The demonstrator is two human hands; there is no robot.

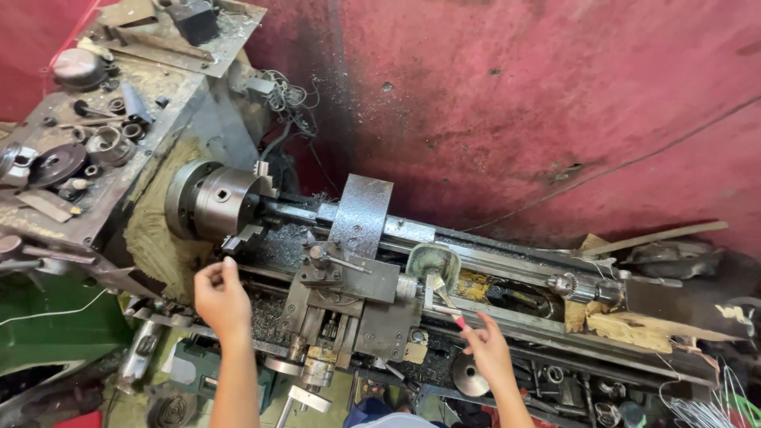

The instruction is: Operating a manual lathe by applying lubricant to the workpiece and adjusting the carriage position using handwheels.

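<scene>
Red, scratched wall fills the back, and a dirty old metal lathe [372, 261] stretches across in front of it. Its round chuck [216, 200] sits at the left end with nothing in it, and curly metal chips lie on the bed below. The left hand [222, 299] floats just under the chuck, with thumb and first finger pinched together; if something small is between them, it is too tiny to see. The right hand [487, 349] is lower on the right, by the front rail, and its fingers pinch the red handle of a small brush [445, 305]. The brush head lies up by a grubby green bowl [434, 261] on the lathe, and its bristles are hard to make out. A grey shelf [111, 119] at top left holds rings and bits of metal, too jumbled to name. Both arms are cut off by the bottom edge, and the parts under the lathe are dark and blurry.
</scene>
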